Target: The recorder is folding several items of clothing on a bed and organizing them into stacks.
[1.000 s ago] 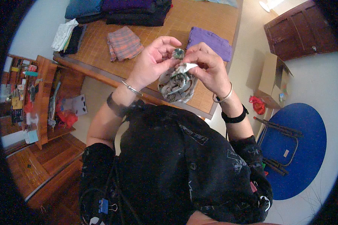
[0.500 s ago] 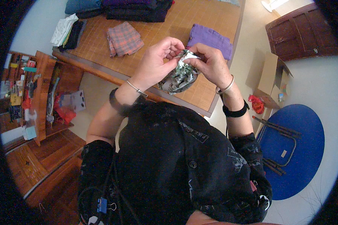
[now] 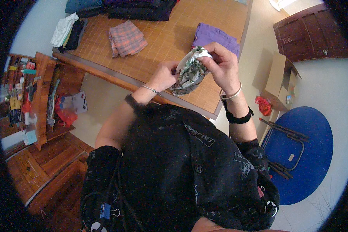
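Note:
A bunched piece of leaf-print cloth (image 3: pixel 189 77), white with green and grey, is held up over the near edge of the table. My right hand (image 3: pixel 223 69) pinches its top right part between thumb and fingers. Lower down on the cloth's left side, my left hand (image 3: pixel 164 78) is closed on it, its fingertips partly hidden by the fabric. Just behind my right hand lies a folded purple cloth (image 3: pixel 216 38). To the left, a folded orange-and-grey plaid cloth (image 3: pixel 127 38) rests on the table.
On the brown mat-topped table (image 3: pixel 170 42) stand a dark folded pile (image 3: pixel 143 11) at the back and white and black folded clothes (image 3: pixel 65 31) at the left corner. A wooden shelf (image 3: pixel 42 96) is at left. A cardboard box (image 3: pixel 274 79) and a folded blue round table (image 3: pixel 317 154) are at right.
My left hand has moved down along the cloth's left side, away from the right hand. My right hand has shifted slightly right, and the cloth hangs more spread between them.

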The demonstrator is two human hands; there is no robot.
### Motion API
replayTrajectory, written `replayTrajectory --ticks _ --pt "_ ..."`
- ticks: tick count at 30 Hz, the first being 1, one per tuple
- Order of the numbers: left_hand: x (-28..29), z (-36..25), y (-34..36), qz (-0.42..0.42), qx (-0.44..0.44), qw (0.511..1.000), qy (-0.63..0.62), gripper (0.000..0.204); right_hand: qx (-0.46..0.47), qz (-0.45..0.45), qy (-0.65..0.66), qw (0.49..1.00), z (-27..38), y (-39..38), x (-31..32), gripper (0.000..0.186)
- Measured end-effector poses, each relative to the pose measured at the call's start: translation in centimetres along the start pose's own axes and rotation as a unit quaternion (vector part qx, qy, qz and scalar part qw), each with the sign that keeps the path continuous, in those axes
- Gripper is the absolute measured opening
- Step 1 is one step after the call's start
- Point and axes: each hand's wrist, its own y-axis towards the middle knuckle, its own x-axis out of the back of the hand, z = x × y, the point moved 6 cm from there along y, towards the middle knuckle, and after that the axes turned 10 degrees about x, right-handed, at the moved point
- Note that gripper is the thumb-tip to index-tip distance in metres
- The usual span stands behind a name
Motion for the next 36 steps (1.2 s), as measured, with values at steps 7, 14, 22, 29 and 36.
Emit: replayTrajectory --ticks 7,14,22,29,36 --pt "6.2 -3.9 -1.8 -0.143 -0.017 0.958 0.249 0.008 -0.062 -0.116 0.065 0.989 -2.8 -1.4 2.5 0.007" --pt "10.4 -2.7 -0.5 -0.212 0.017 0.952 0.222 0.013 -0.102 -0.122 0.028 0.987 -6.6 -1.9 3.7 0.005" --pt "12.3 -10.4 0.8 -0.15 0.029 0.971 0.185 0.013 -0.091 -0.131 -0.002 0.987 -11.6 -1.0 6.6 0.007" --pt "11.1 -19.2 -1.6 -0.203 -0.056 0.93 0.3 0.011 -0.081 -0.142 0.073 0.984 -6.7 1.1 8.1 0.01" --pt "10.9 -21.6 -5.4 -0.251 -0.062 0.929 0.264 0.012 -0.038 -0.074 0.083 0.993 -4.6 1.2 9.3 0.009"
